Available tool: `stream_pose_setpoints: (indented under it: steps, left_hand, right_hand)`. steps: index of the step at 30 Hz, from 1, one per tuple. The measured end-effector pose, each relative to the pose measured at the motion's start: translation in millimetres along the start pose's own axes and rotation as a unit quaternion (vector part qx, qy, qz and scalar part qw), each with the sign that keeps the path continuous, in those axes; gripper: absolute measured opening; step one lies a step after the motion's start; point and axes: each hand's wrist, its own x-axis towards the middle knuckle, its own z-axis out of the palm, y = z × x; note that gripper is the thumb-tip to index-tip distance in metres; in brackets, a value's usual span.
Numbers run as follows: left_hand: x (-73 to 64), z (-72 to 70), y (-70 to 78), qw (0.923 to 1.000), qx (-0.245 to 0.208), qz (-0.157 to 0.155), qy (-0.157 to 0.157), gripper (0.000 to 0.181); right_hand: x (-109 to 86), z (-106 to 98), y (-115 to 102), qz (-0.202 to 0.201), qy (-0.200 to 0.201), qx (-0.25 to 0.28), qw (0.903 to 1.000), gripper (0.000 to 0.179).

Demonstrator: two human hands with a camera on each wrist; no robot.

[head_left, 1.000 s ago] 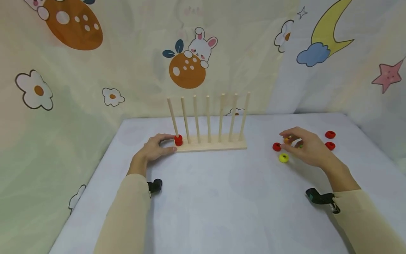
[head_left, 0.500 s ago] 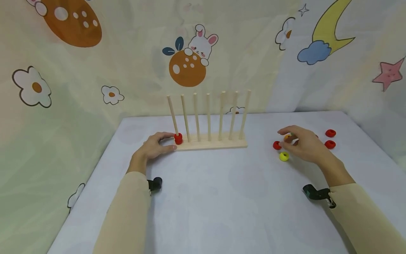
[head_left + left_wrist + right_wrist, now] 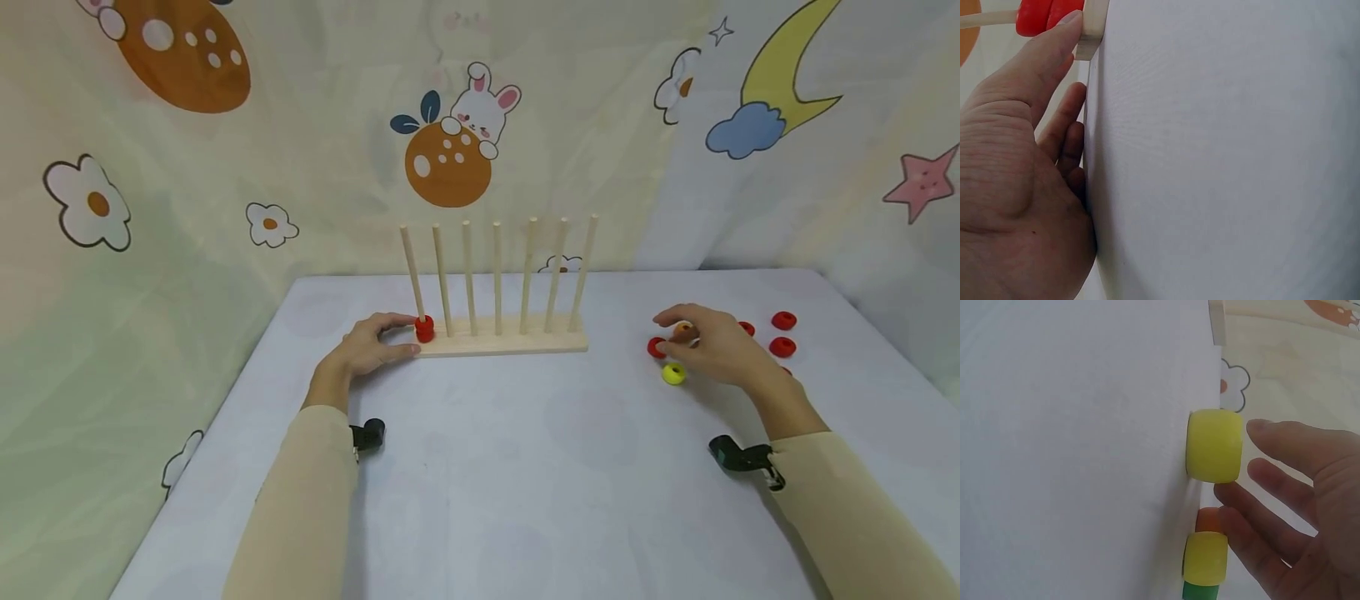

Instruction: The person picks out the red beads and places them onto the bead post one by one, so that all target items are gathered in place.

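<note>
My left hand [image 3: 360,346] grips the left end of a wooden peg stand [image 3: 517,344], thumb at the front and index finger behind. Two red beads [image 3: 424,330] are stacked on its leftmost peg; the other pegs carry none. Over on the right, my right hand [image 3: 716,343] hovers low with thumb and fingers apart. Its thumb tip is right at a red bead [image 3: 654,348], beside an orange bead [image 3: 683,327] and a yellow bead [image 3: 673,374]. In the right wrist view the near yellow bead [image 3: 1215,447] lies before the thumb, and the red one is hidden.
Two red beads [image 3: 782,347] lie right of my right hand, with another red bead [image 3: 747,328] partly behind it. A second yellow bead [image 3: 1205,558] and a green bead [image 3: 1200,592] show in the right wrist view. A patterned cloth [image 3: 337,150] hangs behind the table.
My right hand has shifted slightly left over the beads, uncovering a red bead behind it. My left hand stays at the stand's end.
</note>
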Motion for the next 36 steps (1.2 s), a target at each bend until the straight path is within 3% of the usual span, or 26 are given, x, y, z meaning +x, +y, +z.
stream_pose_setpoints:
  steps: [13, 22, 32, 36]
  left_hand:
    - [-0.2, 1.2, 1.5, 1.0000, -0.002, -0.004, 0.000, 0.064]
    - [-0.9, -0.1, 1.7, 1.0000, 0.000, -0.002, 0.001, 0.064]
    - [-2.8, 0.3, -1.0, 1.0000, -0.001, 0.004, 0.007, 0.062]
    - [-2.1, 0.3, -1.6, 0.9999, 0.004, 0.006, 0.010, 0.062]
  right_hand:
    - [6.4, 0, -2, -0.026, -0.029, -0.035, 0.9986, 0.033]
    - [7.5, -1, -8, -0.016, -0.019, -0.012, 0.9996, 0.026]
    - [6.2, -1, -26, -0.115, 0.053, -0.035, 0.9913, 0.019]
    - [7.1, -2, -38, -0.135, 0.067, -0.031, 0.9880, 0.015]
